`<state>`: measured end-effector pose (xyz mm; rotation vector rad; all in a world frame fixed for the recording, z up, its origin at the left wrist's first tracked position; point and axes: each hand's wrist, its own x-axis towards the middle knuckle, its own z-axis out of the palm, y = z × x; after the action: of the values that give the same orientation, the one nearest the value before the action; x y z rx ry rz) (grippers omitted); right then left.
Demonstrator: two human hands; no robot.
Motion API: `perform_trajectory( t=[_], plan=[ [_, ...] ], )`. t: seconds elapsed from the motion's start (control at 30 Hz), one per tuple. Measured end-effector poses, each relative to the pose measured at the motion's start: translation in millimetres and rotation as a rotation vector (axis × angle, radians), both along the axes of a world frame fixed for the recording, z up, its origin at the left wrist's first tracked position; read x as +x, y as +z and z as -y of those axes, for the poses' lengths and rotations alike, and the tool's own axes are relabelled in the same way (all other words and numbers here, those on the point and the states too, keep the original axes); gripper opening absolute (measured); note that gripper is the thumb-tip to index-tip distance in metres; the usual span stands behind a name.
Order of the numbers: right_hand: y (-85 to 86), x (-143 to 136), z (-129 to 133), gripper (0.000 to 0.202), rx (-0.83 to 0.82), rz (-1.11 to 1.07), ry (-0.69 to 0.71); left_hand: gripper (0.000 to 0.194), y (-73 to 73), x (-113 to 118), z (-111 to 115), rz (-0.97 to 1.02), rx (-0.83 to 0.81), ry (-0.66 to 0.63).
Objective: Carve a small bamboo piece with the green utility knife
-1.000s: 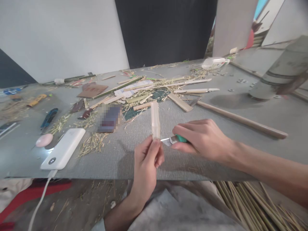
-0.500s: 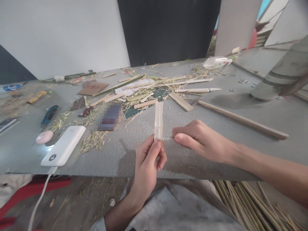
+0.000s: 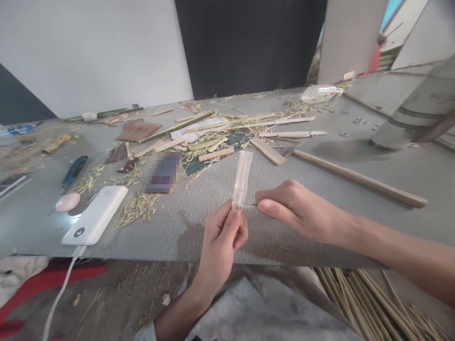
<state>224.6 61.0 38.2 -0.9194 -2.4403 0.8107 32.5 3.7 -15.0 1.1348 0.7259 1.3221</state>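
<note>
My left hand (image 3: 222,237) pinches the lower end of a short pale bamboo piece (image 3: 242,178) and holds it upright, leaning slightly right, above the grey table (image 3: 220,232). My right hand (image 3: 296,210) is closed around a small knife; its handle is hidden in the fist and only a thin sliver of blade (image 3: 250,204) shows, touching the bamboo piece just above my left fingertips.
Bamboo strips and shavings (image 3: 213,137) litter the table's middle. A white power bank (image 3: 94,215) with cable, a pink oval object (image 3: 66,202) and a blue cutter (image 3: 74,170) lie at left. A long wooden stick (image 3: 355,177) lies at right. Bamboo stalks (image 3: 373,298) are bundled below the table.
The knife's green handle and blade, visible a second ago, are now hidden in my right fist. The blade has reached the bamboo piece, whose top has tilted to the right.
</note>
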Motion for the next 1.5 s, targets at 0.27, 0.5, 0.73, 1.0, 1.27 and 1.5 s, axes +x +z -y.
perform_trajectory(
  t=[0.27, 0.5, 0.73, 1.0, 1.27, 1.5],
  plan=[
    [-3.1, 0, 4, 0.048, -0.013, 0.003, -0.028, 0.043, -2.7, 0, -1, -0.024, 0.035, -0.042],
    [0.6, 2, 3, 0.048, -0.057, 0.043, -0.023, 0.044, 3.0, -2, 1, -0.099, 0.026, -0.032],
    [2.5, 4, 1, 0.053, -0.042, 0.069, 0.007, 0.044, 3.3, -2, 1, -0.109, 0.011, -0.018],
    [-8.0, 3, 4, 0.056, 0.628, 0.095, -0.099, 0.041, -2.1, -1, 2, -0.014, -0.066, 0.096],
    [-9.9, -1, 3, 0.058, 0.531, 0.134, -0.12, 0.042, 0.5, -1, 2, -0.027, -0.076, 0.082],
    [-10.2, -2, 3, 0.058, 0.544, 0.123, -0.154, 0.043, 2.2, 0, 3, -0.038, -0.057, 0.057]
  ],
)
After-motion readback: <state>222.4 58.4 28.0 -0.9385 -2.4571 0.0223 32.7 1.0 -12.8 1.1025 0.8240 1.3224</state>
